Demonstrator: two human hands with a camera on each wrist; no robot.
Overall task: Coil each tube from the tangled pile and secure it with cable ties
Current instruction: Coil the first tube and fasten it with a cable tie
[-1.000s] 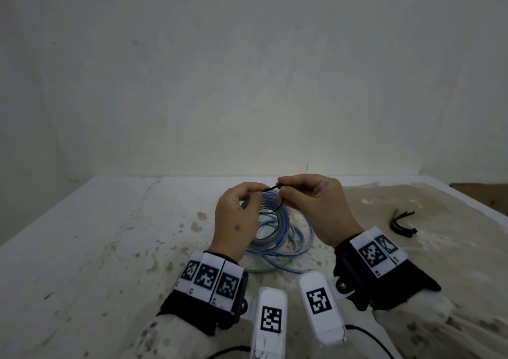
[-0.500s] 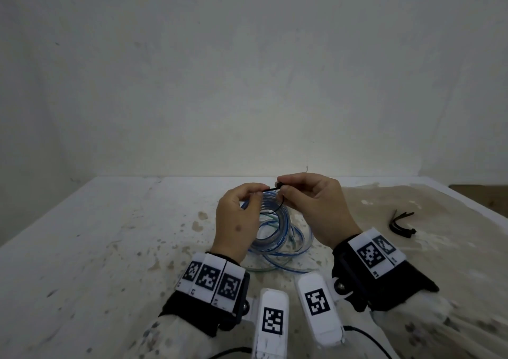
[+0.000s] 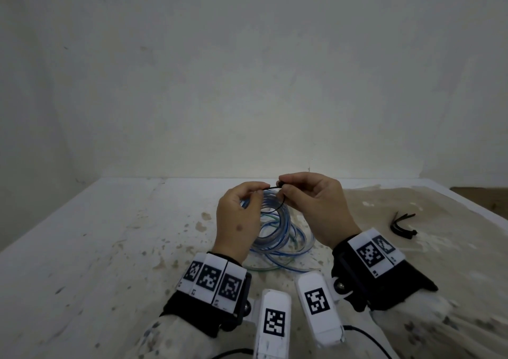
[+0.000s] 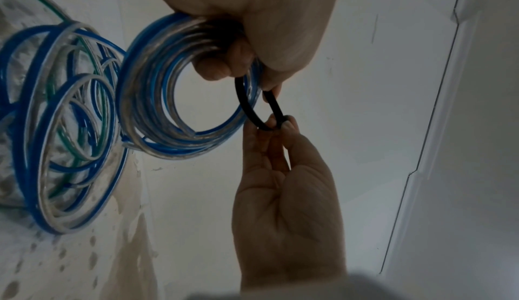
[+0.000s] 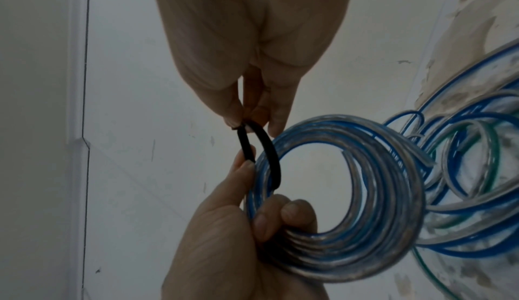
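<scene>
My left hand (image 3: 259,191) grips a coil of clear, blue-striped tube (image 3: 277,229) lifted off the table. Its fingers curl through the coil (image 5: 393,193), and its thumb and forefinger pinch the tail of a black cable tie (image 3: 273,187). The tie (image 4: 244,102) loops around the coil's strands. My right hand (image 3: 281,187) pinches the tie's head end between thumb and fingertips (image 5: 247,120), just right of the left hand. In the left wrist view the left hand (image 4: 244,78) is at the top and the right hand (image 4: 276,125) below.
Loose blue, clear and green tubes (image 3: 297,248) lie tangled on the stained table (image 3: 123,248) under the coil. A small bundle of spare black cable ties (image 3: 401,225) lies at the right. White walls close the table's far and left sides.
</scene>
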